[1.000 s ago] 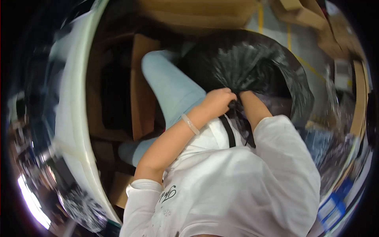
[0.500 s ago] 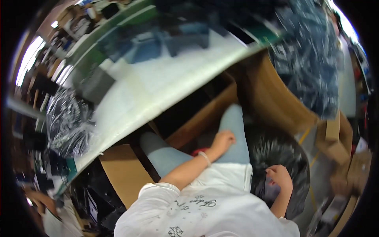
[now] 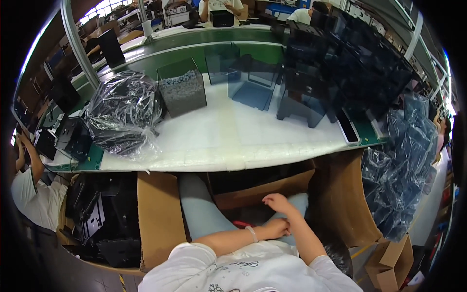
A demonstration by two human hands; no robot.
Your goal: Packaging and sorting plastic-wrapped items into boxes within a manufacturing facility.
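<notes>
The person sits with both forearms coming in from the lower edge, in a white shirt. The left hand [image 3: 277, 228] lies on the lap, on the light blue trouser leg [image 3: 204, 214], with a pale bracelet [image 3: 252, 233] at the wrist. Its fingers are curled loosely and I cannot tell if they hold something. The right hand [image 3: 276, 201] is just above it, touching or almost touching it, with fingers half bent and pointing to the left; it seems to hold nothing. Both hands are just before the edge of a brown cardboard box [image 3: 265, 187] that stands under the table.

At the left of the leg stands another cardboard box [image 3: 158, 219], with black plastic parts [image 3: 99, 219] beside it. At the right, a tall cardboard flap [image 3: 343, 199] stands, and further right hang dark transparent plastic bags [image 3: 399, 180].

Above the hands is the white table top [image 3: 233, 134]. On it, at the left, lies a clear plastic bag with black parts [image 3: 121, 112]. Behind it stands a transparent box with small grey pieces [image 3: 182, 87]. More tinted transparent boxes [image 3: 253, 78] stand in the middle, and dark stacked ones [image 3: 340, 63] at the right. At the far left edge, another person in a white shirt [image 3: 31, 194] works.
</notes>
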